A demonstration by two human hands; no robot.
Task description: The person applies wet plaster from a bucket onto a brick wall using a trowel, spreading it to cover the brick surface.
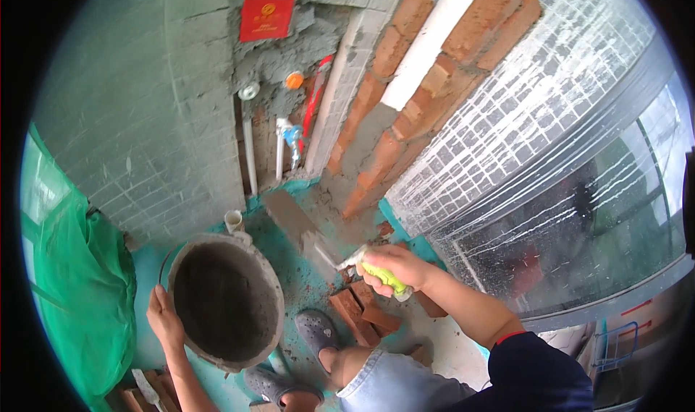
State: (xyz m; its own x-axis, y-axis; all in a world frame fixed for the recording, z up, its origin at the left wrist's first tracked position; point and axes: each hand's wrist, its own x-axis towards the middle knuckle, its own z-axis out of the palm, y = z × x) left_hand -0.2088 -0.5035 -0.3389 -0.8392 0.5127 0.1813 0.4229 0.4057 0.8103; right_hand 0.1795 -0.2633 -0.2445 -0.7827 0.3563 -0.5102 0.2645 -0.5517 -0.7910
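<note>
Head view: right grip (397,263) clasps trowel (313,240); left grip (166,319) touches bucket (275,303), its closure I cannot tell.

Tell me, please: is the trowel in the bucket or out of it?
Out: the right hand holds the trowel to the right of the bucket.

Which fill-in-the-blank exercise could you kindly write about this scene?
1. The right hand holds a trowel by its ____ handle.
2. The bucket at the left hand stands to the trowel's ____.
3. The pipe between the bricks is ____.
4. The sheeting at far left is ____.
Missing words: yellow-green; left; white; green.
</note>
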